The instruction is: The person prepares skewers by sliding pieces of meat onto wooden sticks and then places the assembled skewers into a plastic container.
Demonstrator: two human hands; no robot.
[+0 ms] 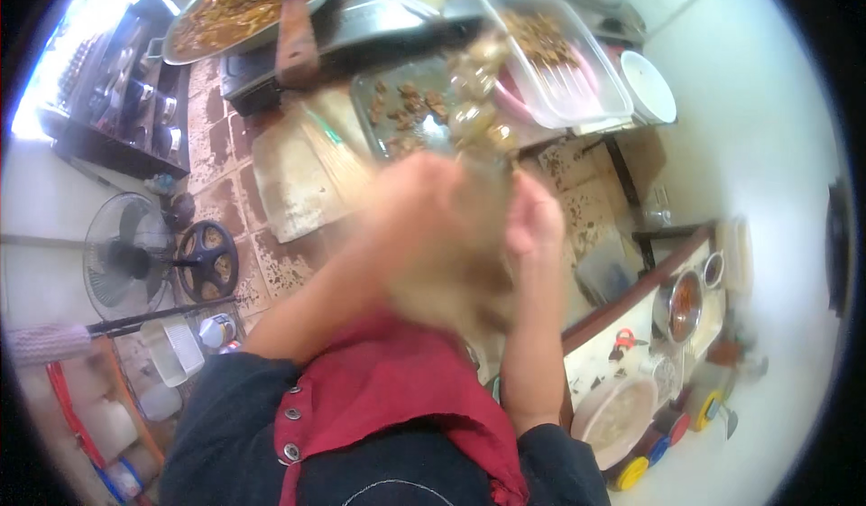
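Both my hands are raised over the tiled surface, smeared by motion. My left hand (417, 195) is closed around a long, blurred brownish bundle (460, 276). My right hand (534, 216) has its fingers bent against the bundle's right side. From the bundle's far end stick out glossy, lumpy pale-brown pieces (475, 114); I cannot tell its exact kind. Just beyond my hands is a dark metal tray (361, 100) with browned food pieces (410, 105) in it. Left of the tray, thin wooden sticks (334, 159) lie on a pale board (287, 201).
A pan of saucy food (239, 19) stands at the far left by a wooden-handled tool (296, 41). A clear plastic tub (577, 87) with brown food is at far right. Fan (131, 253) at left; red-handled scissors (624, 339), pink bowl (616, 420) and sauce bowl (683, 306) at right.
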